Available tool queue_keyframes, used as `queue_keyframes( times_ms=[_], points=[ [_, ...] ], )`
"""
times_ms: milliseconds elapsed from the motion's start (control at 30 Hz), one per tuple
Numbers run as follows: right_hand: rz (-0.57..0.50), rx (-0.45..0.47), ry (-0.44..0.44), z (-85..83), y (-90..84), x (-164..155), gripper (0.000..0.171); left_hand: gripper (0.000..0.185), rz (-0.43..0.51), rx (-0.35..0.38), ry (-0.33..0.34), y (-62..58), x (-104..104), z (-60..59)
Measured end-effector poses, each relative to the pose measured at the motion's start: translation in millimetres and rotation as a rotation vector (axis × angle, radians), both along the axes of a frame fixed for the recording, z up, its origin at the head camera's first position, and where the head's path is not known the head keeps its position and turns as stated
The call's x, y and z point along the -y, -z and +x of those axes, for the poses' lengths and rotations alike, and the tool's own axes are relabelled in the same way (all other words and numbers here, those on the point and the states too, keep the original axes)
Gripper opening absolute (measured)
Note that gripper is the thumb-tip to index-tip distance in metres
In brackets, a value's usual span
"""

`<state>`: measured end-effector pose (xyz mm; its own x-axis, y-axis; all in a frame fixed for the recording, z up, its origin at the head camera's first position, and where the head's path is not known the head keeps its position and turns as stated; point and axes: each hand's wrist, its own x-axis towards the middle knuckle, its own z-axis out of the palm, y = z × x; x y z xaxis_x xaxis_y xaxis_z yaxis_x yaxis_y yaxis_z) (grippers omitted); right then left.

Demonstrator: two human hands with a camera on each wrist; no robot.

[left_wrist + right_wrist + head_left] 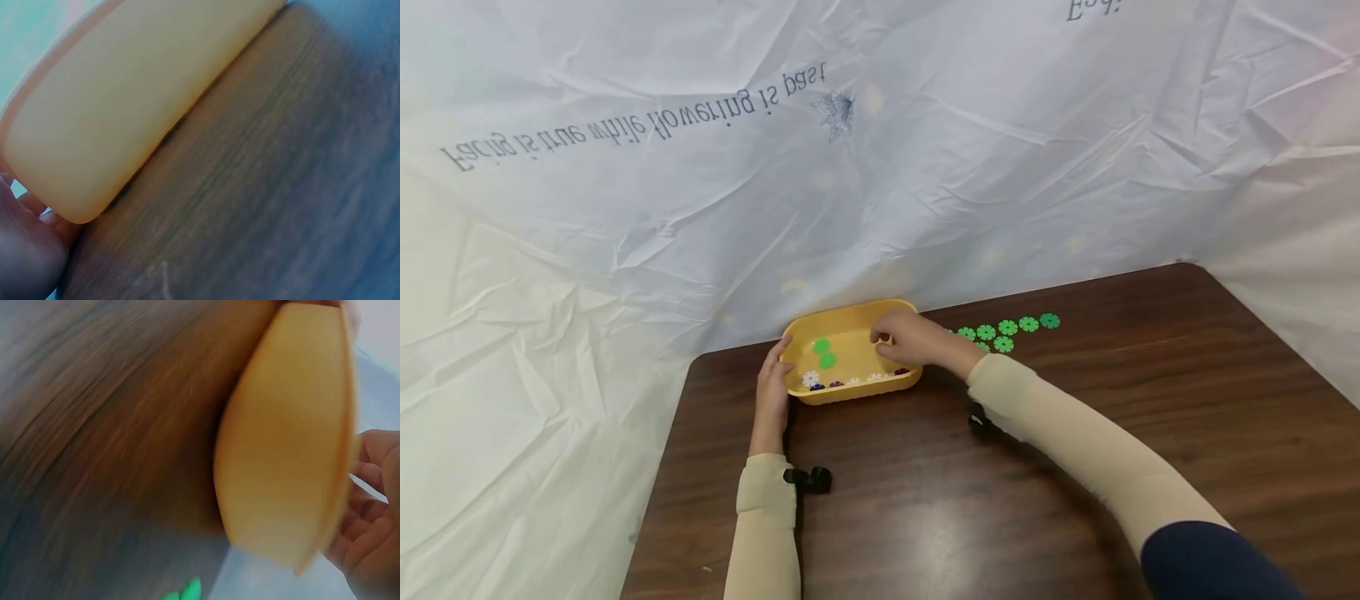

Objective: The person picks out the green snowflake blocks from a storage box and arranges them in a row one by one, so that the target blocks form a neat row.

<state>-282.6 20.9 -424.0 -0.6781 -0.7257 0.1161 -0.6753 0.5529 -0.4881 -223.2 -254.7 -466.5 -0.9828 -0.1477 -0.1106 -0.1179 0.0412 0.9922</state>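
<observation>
A shallow yellow plastic basin [853, 318] stands at the back of the dark wooden table. My left hand [772, 387] grips its left end, fingers at the rim; in the left wrist view part of that hand [28, 244] shows beside the basin's corner. My right hand [913, 337] is over the basin's right part, fingers bent, with a small gap between thumb and forefinger and nothing visible there. Inside the basin lie two green flower-shaped discs [822, 345], a white disc [810, 378] and several white, blue and dark red ones along the near wall.
Right of the basin, several green flower-shaped discs [1007, 327] lie in rows, partly behind my right wrist; a darker green one [1049, 321] is at the far end. A wrinkled white printed cloth [880, 167] hangs behind the table [1075, 417].
</observation>
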Motion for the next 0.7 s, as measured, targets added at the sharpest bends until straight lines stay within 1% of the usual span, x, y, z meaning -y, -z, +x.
queue_keyframes(
  times_ms=[167,233,300,400,433,467,600,633,700],
  points=[
    [0.103,0.096,-0.043,-5.3,14.8,40.4,0.031,0.053,0.025,0.011,-0.002,-0.3,0.3,-2.9],
    [0.143,0.119,-0.051,-6.5,19.1,53.7,0.034,0.052,0.014,-0.003,-0.009,6.9,1.1,-6.5],
    [0.176,0.132,-0.041,-6.8,21.9,64.6,0.037,0.052,0.005,-0.013,-0.002,6.7,0.0,-6.9],
    [0.222,0.111,-0.027,-7.1,24.8,75.9,0.038,0.053,-0.012,-0.021,0.006,5.1,-1.5,-6.0],
    [0.236,0.107,-0.021,-6.7,25.6,78.5,0.037,0.053,-0.010,-0.014,0.011,1.2,-2.8,-4.5],
    [0.245,0.099,-0.021,-6.4,26.5,80.7,0.035,0.053,-0.005,-0.007,0.015,-3.3,-3.7,-2.4],
    [0.252,0.066,-0.025,-6.4,31.0,84.0,0.025,0.053,-0.010,0.001,0.006,-4.3,-3.4,-1.2],
    [0.246,0.058,-0.021,-6.8,32.4,83.8,0.025,0.053,-0.006,0.002,0.003,-3.8,-2.8,-1.0],
    [0.230,0.053,-0.012,-7.9,35.7,82.4,0.032,0.053,-0.006,0.002,-0.003,-2.8,-1.4,-0.8]
  ],
)
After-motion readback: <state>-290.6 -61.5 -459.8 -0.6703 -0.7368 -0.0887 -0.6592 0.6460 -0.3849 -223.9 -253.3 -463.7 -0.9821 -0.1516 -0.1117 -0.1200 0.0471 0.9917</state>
